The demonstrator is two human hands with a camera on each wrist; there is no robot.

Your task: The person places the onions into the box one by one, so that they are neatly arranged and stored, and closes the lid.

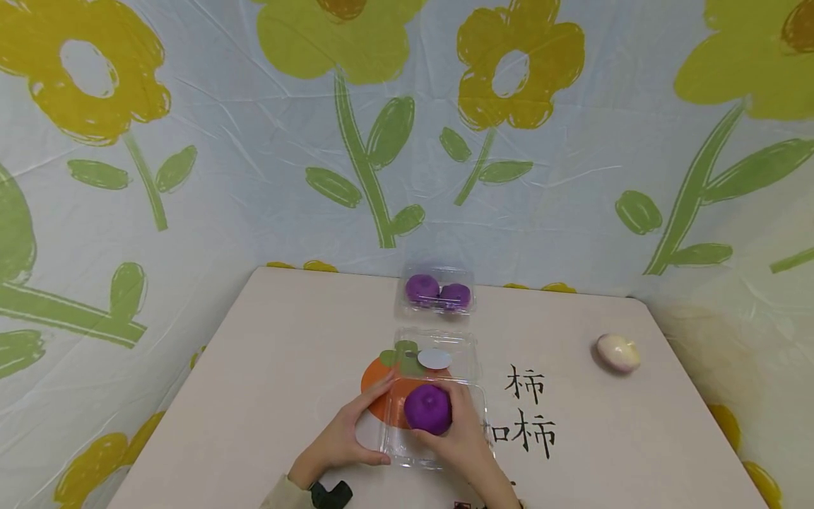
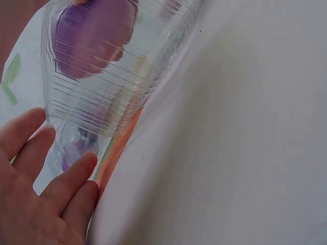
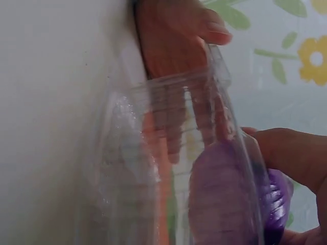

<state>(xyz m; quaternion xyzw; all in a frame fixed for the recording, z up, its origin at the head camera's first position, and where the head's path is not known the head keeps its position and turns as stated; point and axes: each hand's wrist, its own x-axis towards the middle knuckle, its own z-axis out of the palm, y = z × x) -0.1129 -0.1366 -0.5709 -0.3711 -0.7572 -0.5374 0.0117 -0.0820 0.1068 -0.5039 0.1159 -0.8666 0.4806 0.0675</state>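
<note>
A clear plastic clamshell box [image 1: 407, 452] lies unfolded on the table, its lid [image 1: 463, 364] on the far side. My right hand [image 1: 464, 435] holds a round purple onion-like thing [image 1: 427, 408] between thumb and fingers, over the near half. In the right wrist view this purple thing [image 3: 278, 204] shows at the box's rim, partly seen through the wall. Beside the box's left wall is my left hand [image 1: 343, 435], fingers extended and thumb spread apart. The left wrist view shows those fingers [image 2: 71, 186] close to the ribbed plastic; whether all touch it, I cannot tell.
Farther back stands another clear box [image 1: 472, 302] with two purple round things [image 1: 422, 288] inside. A pale pinkish-white bulb-like thing [image 1: 618, 353] lies at the right. The table [image 1: 286, 339] bears a printed orange persimmon [image 1: 374, 378] and black characters; a flowered cloth [image 1: 254, 177] hangs behind.
</note>
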